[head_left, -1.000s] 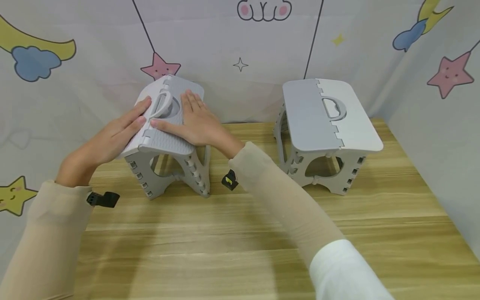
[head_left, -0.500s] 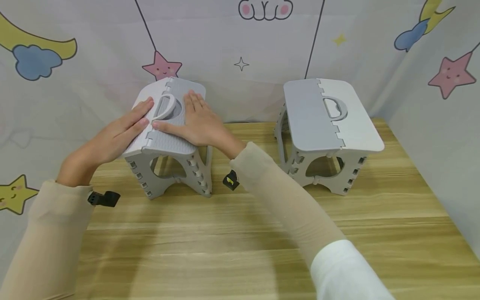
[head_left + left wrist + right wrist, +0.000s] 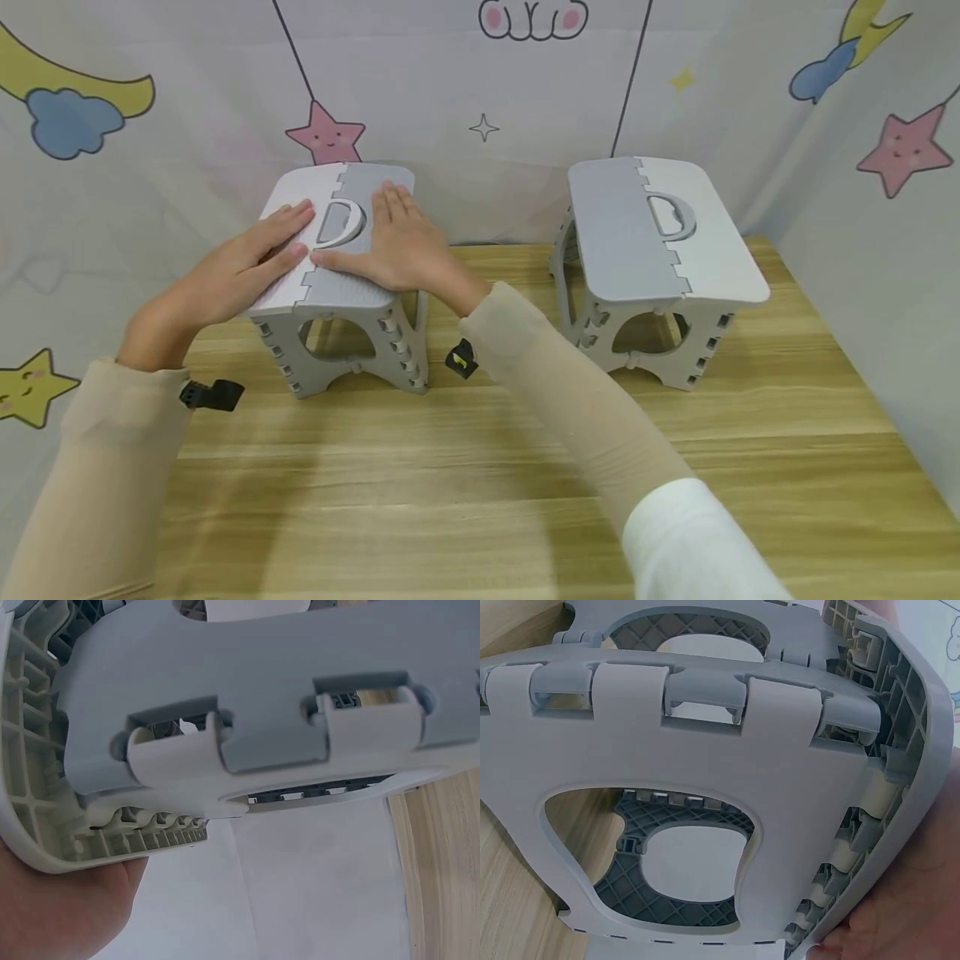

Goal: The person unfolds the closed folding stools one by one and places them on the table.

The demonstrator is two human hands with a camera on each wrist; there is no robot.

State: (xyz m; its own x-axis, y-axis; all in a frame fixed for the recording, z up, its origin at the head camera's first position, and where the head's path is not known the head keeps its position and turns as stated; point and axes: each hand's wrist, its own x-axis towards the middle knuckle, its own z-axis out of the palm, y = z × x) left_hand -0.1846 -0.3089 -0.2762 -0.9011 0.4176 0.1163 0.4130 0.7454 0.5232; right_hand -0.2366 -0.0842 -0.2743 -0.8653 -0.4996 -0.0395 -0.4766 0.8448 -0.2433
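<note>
A folding step stool (image 3: 322,283) with a half white, half grey top stands unfolded at the left of the wooden table, its top nearly flat. On the white half rests my left hand (image 3: 247,267), fingers straight. My right hand (image 3: 408,246) lies flat on the grey half, thumb pointing toward the centre seam. Between the hands, the stool's white carry handle (image 3: 351,227) lies almost level in its recess. The left wrist view shows the stool's hinged side (image 3: 262,735) from close by. In the right wrist view a leg panel (image 3: 705,757) with a large cutout fills most of the frame.
A second folding stool (image 3: 630,242), also grey and white, stands unfolded to the right on the table (image 3: 450,483). A printed fabric backdrop (image 3: 420,92) with stars and moons hangs behind both. Each sleeve carries a small black wrist camera (image 3: 213,395).
The left stool's top has gone from a raised peak at the seam to nearly flat, its legs spreading slightly. The handle has tipped down. Both hands stayed on the top, following it.
</note>
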